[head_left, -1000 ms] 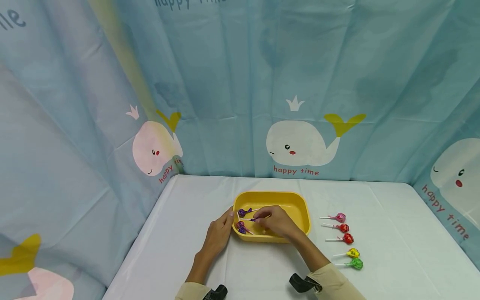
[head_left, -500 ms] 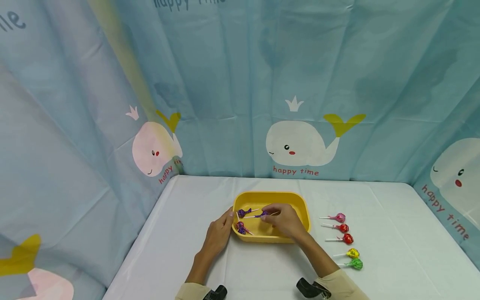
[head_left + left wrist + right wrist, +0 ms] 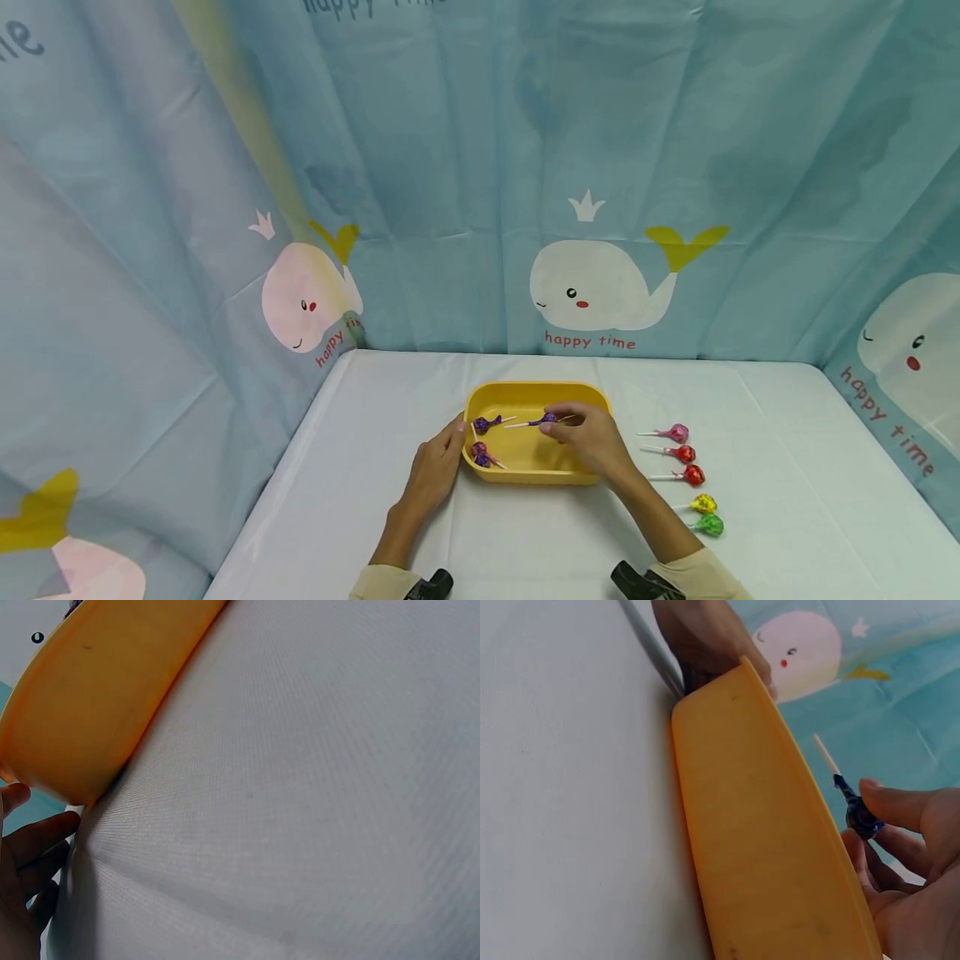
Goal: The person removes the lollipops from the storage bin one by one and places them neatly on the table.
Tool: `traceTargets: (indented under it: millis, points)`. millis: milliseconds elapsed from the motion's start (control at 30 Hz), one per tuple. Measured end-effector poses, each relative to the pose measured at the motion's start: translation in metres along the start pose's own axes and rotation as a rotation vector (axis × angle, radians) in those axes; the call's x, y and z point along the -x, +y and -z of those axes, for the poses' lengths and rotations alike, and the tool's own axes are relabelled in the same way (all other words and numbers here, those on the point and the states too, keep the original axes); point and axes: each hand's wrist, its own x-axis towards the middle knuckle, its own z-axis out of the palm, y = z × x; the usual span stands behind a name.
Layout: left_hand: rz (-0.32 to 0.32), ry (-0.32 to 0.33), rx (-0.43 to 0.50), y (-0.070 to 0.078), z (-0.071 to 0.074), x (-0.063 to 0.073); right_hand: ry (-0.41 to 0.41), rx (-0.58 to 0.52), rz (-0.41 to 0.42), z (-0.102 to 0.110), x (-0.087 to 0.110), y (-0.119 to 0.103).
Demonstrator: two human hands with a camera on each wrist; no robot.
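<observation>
My right hand (image 3: 592, 437) pinches a purple-wrapped lollipop (image 3: 862, 819) by its candy end between thumb and fingers. Over the yellow tray (image 3: 525, 478), that lollipop's white stick points left in the head view. Against the tray's left end lies my left hand (image 3: 437, 467), its fingers nearly straight along the wall. The left wrist view shows the fingers (image 3: 45, 832) close to the tray's lower edge and the thumb near the rim. Inside the tray, another purple lollipop (image 3: 482, 425) lies at the left, with more purple and reddish lollipops (image 3: 482, 456) bunched in the near left corner.
Right of the tray, a column of lollipops lies on the white table (image 3: 795, 467): a pink one (image 3: 678, 433), red ones (image 3: 693, 475), a yellow one (image 3: 705, 503) and a green one (image 3: 710, 525). A blue whale-print curtain (image 3: 450, 208) hangs behind the table.
My right hand has moved right within the tray, carrying the purple lollipop away from the left group. My left hand has stayed at the tray's left end.
</observation>
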Motion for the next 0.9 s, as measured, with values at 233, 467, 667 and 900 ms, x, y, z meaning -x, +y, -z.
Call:
traceTargets:
  millis: [233,467,667,900]
  points:
    - [0.000,-0.003,-0.002,0.000,0.000,0.000,0.044,0.009,-0.019,0.016,0.005,0.000]
    - [0.002,0.001,-0.007,0.001,0.000,0.000,0.055,0.007,-0.025,0.034,0.012,0.004]
    - [0.010,0.008,-0.013,0.001,0.000,0.000,0.064,-0.013,-0.028,0.049,0.018,0.009]
    - [0.005,0.005,-0.013,0.000,0.000,0.000,0.097,-0.004,-0.024,0.067,0.021,0.013]
